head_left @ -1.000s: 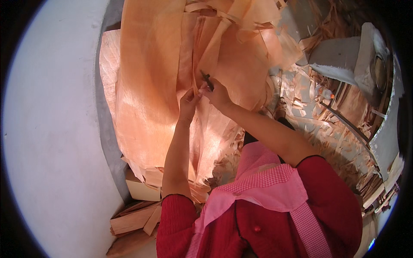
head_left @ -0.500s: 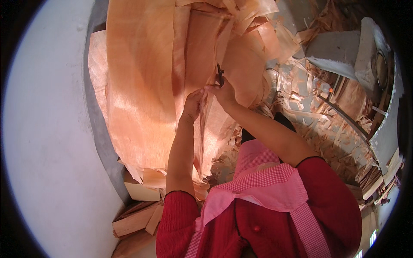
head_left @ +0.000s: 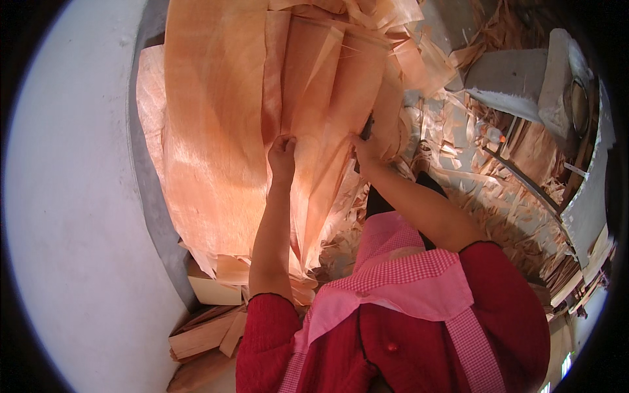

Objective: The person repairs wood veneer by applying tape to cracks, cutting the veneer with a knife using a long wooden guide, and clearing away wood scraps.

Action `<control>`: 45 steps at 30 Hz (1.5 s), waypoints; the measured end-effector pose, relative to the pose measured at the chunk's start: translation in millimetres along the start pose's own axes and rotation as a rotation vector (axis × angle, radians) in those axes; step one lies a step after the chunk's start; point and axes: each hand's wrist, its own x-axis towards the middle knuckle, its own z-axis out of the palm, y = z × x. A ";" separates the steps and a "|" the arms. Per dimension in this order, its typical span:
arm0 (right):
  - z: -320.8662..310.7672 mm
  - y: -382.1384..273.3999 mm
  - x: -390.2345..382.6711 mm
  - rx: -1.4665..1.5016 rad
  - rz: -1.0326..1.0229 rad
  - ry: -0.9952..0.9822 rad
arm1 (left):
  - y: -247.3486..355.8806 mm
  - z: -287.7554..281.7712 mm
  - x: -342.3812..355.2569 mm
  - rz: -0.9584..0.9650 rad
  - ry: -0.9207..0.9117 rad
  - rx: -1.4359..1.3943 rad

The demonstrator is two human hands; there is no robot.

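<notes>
Wall: smooth, whitish wall, along the far left.
Strip stack: flat reddish-brown wooden strips, low beside the wall.
Veneer: broad, thin, orange-tan wooden sheets, overlapping, under and between both hands; upper ones folded and torn.
Left hand: left hand at the sheets, fingers curled in, thumb near them (cannot tell whether they pinch an edge).
Right hand: right hand closed around a small, dark, narrow tool, thumb toward the veneer; tool's shape partly hidden.
Floor: grey, strewn with pale wood scraps, right of the sheets.
</notes>
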 end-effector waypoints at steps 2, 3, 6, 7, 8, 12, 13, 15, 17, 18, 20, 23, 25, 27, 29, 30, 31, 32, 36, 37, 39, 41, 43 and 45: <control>-5.5 1.9 6.8 0.026 0.006 0.013 | 1.2 -2.9 0.4 -0.050 0.023 0.074; -8.8 2.0 8.3 0.033 0.020 0.019 | 2.7 -4.6 0.3 -0.034 -0.006 0.058; -15.0 -2.6 4.7 0.111 0.132 0.164 | 12.1 -7.2 -5.6 -0.012 0.019 0.107; -16.1 -5.6 -0.1 0.127 0.131 0.211 | 16.9 -6.2 -11.0 0.026 0.044 0.159; -18.4 -7.7 -9.0 0.129 0.065 0.193 | 22.6 -5.1 -15.7 0.044 0.066 0.181; 7.8 -16.3 -44.8 0.059 -0.333 -0.112 | 45.4 12.7 -49.2 0.215 0.021 0.431; 20.7 -25.4 -41.8 -0.050 -0.496 -0.092 | 50.5 17.2 -56.1 0.338 -0.096 0.438; 39.3 -44.3 -36.5 -0.279 -0.671 -0.101 | 60.7 22.5 -67.4 0.528 -0.215 0.508; 43.0 -61.2 -36.1 -0.245 -0.450 -0.251 | 71.9 20.4 -73.6 0.490 -0.120 0.522; 41.9 -68.9 -39.7 -0.208 -0.313 -0.317 | 78.0 18.2 -77.3 0.469 -0.112 0.531; 40.2 -78.3 -58.4 -0.276 -0.284 -0.300 | 90.7 13.2 -86.9 0.557 -0.002 0.525; 45.5 -91.4 -101.2 -0.274 -0.483 -0.310 | 107.4 6.9 -105.5 0.459 0.086 0.278; 47.0 -102.8 -129.8 -0.294 -0.583 -0.347 | 113.2 -6.9 -111.2 0.265 0.140 0.045; 41.2 -111.2 -159.0 -0.407 -0.548 -0.358 | 111.9 -34.4 -105.4 0.180 0.061 -0.245; 33.5 -115.7 -193.1 -0.284 -0.534 -0.503 | 106.4 -81.1 -90.4 0.069 -0.004 -0.548; 33.1 -120.9 -207.2 -0.235 -0.510 -0.568 | 100.1 -96.5 -86.2 0.324 -0.035 0.183; 34.6 -128.0 -218.4 -0.219 -0.563 -0.546 | 94.3 -109.9 -81.7 0.509 -0.033 0.545; 35.0 -135.7 -227.8 -0.199 -0.617 -0.524 | 90.1 -120.9 -76.8 0.616 0.017 0.900; 31.0 -167.5 -252.1 -0.067 -0.572 -0.573 | 94.9 -145.9 -75.6 0.693 0.148 1.166; 30.7 -170.0 -258.5 0.064 -0.527 -0.634 | 102.0 -147.4 -80.5 0.726 0.171 1.153; 36.3 -176.1 -269.2 -0.003 -0.488 -0.606 | 123.0 -149.2 -90.2 0.720 0.054 1.136; 52.3 -185.5 -278.5 -0.116 -0.456 -0.556 | 147.1 -148.2 -100.4 0.670 -0.087 1.156; 74.5 -193.6 -291.9 -0.104 -0.593 -0.707 | 168.4 -146.3 -110.6 0.449 -0.011 0.781; 88.8 -204.2 -309.3 -0.173 -0.483 -0.786 | 185.2 -152.8 -116.8 0.138 0.031 0.176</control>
